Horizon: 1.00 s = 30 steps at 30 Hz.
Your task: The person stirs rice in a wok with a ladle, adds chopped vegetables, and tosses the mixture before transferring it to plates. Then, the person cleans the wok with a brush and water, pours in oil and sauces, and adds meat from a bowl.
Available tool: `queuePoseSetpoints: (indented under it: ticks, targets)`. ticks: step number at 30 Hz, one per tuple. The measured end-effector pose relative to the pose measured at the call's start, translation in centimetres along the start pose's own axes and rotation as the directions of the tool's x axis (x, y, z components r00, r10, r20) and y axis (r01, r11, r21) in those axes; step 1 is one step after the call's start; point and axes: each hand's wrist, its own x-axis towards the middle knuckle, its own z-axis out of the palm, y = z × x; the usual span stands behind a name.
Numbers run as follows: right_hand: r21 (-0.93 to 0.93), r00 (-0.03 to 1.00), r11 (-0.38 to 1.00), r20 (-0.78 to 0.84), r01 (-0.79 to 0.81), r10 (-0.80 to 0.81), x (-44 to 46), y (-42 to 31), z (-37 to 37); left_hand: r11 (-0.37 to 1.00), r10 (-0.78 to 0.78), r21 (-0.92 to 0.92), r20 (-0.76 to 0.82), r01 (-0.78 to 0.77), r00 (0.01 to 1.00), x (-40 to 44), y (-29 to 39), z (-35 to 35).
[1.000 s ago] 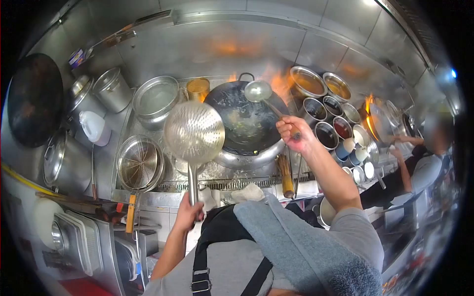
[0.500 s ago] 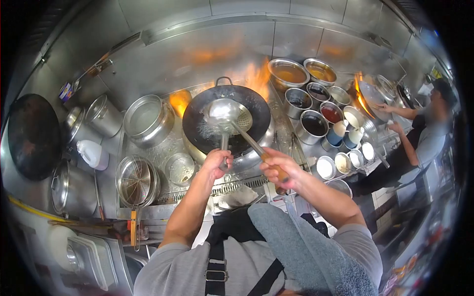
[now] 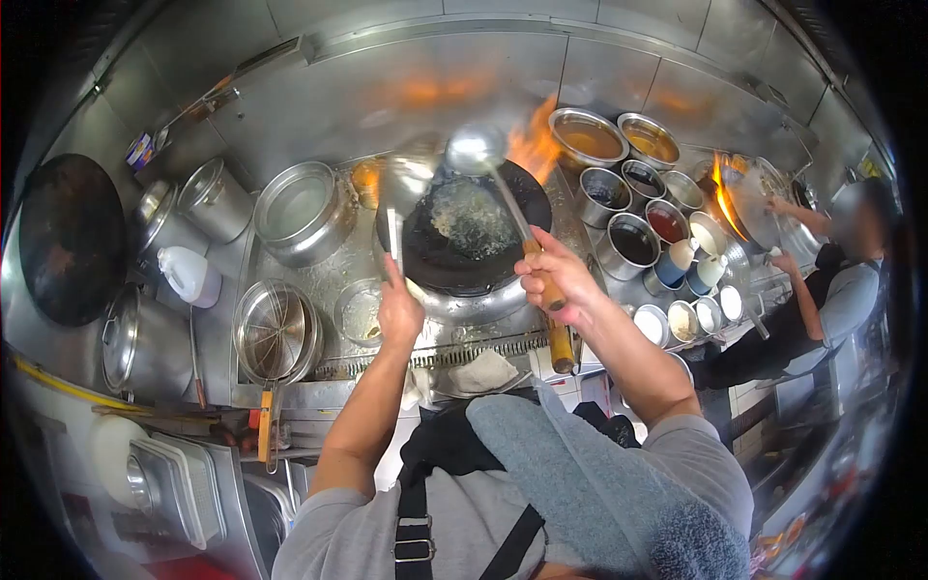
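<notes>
Pale food (image 3: pixel 474 217) bubbles in the black wok (image 3: pixel 454 278) on the stove in front of me. My left hand (image 3: pixel 399 311) is closed round the handle of the perforated strainer (image 3: pixel 412 174), whose blurred bowl is tilted over the wok's left side. In my right hand (image 3: pixel 561 280) is the wooden handle of the ladle (image 3: pixel 476 149), its bowl held above the wok's far edge. Flames (image 3: pixel 535 145) rise behind the wok on the right. A bamboo brush (image 3: pixel 562 348) lies just below my right hand.
Sauce pots (image 3: pixel 633 240) and small bowls stand to the right. Further right, a person (image 3: pixel 836 300) works at another flaming wok (image 3: pixel 749 205). Left of me are a water pot (image 3: pixel 298 203), wire strainers (image 3: pixel 274 333), lidded pots and a white jug (image 3: pixel 189 276).
The strainer and ladle, together over the wok half a second ago, are now apart. The strainer has gone up and left, the ladle up, and the food in the wok shows.
</notes>
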Motion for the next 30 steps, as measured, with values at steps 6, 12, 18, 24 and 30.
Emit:
queuePoseSetpoints:
  ticks: [6, 12, 18, 24, 30]
  targets:
    - [-0.247, 0.999, 0.969, 0.036, 0.000, 0.009, 3.9, 2.1, -4.3, 0.872, -0.091, -0.479, 0.042, 0.100, 0.995, -3.2, -2.2, -2.6]
    - [-0.831, 0.985, 0.554, -0.135, -0.054, -0.108, 2.0, 6.7, -6.7, 0.594, -0.274, -0.737, 0.192, 0.323, 0.942, -10.3, -14.0, -5.1]
    - [0.247, 0.966, 0.936, 0.125, -0.249, 0.224, 0.5, 8.3, -7.3, 0.312, -0.365, -0.658, 0.583, 0.686, 0.726, -16.7, -20.3, -3.6]
    - [-0.001, 0.891, 0.932, 0.293, -0.364, 0.348, 0.9, 9.5, -3.5, 0.964, 0.119, -0.250, 0.112, -0.088, 0.987, -10.3, -13.8, -4.3]
    - [-0.896, 0.883, 0.129, -0.380, -0.426, 0.275, 4.5, 10.5, -9.9, 0.557, 0.409, -0.754, -0.117, -0.350, 0.905, -0.6, -2.7, -2.9]
